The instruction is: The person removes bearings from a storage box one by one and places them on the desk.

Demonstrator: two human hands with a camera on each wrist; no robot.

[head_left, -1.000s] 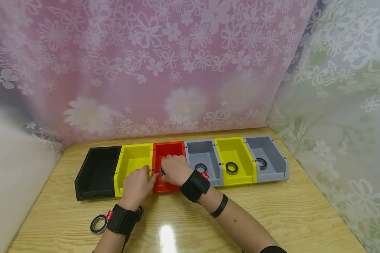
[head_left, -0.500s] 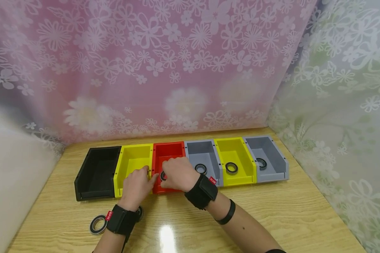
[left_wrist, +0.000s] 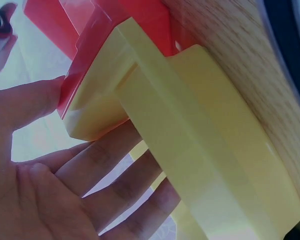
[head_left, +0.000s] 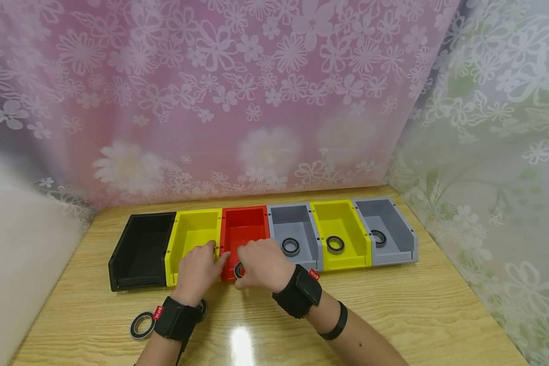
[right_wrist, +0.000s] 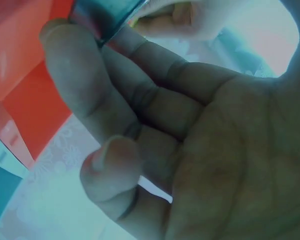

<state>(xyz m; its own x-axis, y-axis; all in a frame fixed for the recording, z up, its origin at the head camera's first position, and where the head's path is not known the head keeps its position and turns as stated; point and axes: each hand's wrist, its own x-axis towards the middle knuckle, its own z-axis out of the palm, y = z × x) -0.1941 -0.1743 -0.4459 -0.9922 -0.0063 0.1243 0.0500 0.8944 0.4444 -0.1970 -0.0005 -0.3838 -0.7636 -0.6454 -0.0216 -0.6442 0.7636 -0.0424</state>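
With its fingers inside the left yellow bin (head_left: 196, 231), my left hand (head_left: 196, 272) grips the joined side walls of that bin and the red bin (head_left: 242, 223); in the left wrist view the thumb (left_wrist: 35, 100) presses the red wall. My right hand (head_left: 265, 264) is at the front of the red bin and pinches a ball bearing (head_left: 238, 272), a ring with a dark face and metal rims. The right wrist view shows that bearing (right_wrist: 105, 20) only in part, at the fingertips.
Left of the yellow bin stands a black bin (head_left: 144, 246). Rightward come a grey bin (head_left: 290, 218), another yellow bin (head_left: 334, 216) and another grey bin (head_left: 382, 213), each holding one bearing. One bearing (head_left: 142, 325) lies on the table; another (head_left: 203, 309) is partly behind my left wrist.
My right hand has drawn back toward the front of the red bin and slightly right, with the bearing moving along at its fingertips. The left hand has stayed in place.
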